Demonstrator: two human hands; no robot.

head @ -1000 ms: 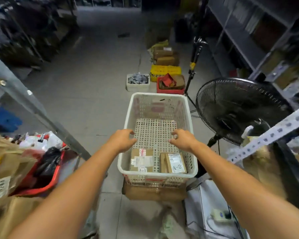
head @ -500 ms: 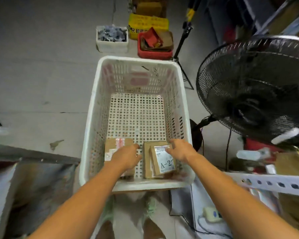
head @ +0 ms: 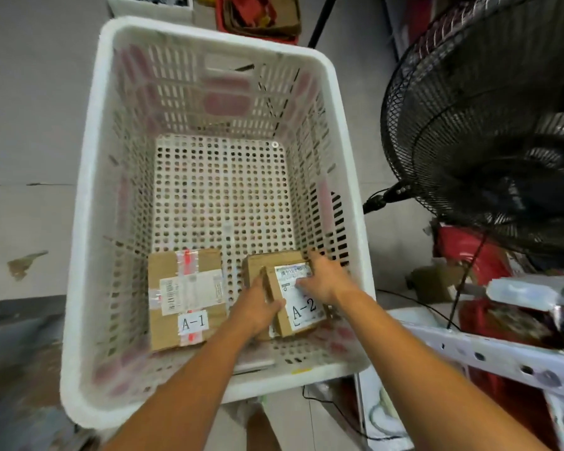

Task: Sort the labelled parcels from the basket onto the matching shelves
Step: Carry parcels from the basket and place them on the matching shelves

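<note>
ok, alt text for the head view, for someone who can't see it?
The left hand and right hand grip a small parcel labelled A-2 in the near right corner of a white perforated basket. A larger parcel labelled A-1 lies flat to its left, and a black fan stands right of the basket.

Body in view: two forearms [head: 189, 379], bare along their whole visible length, ending in a bare left hand [head: 258, 309] and a bare right hand [head: 323, 283]; below, between the arms, a bare leg [head: 262, 432] with a scrap of pale whitish-green cloth [head: 253, 406] above it, too blurred to identify.
</note>
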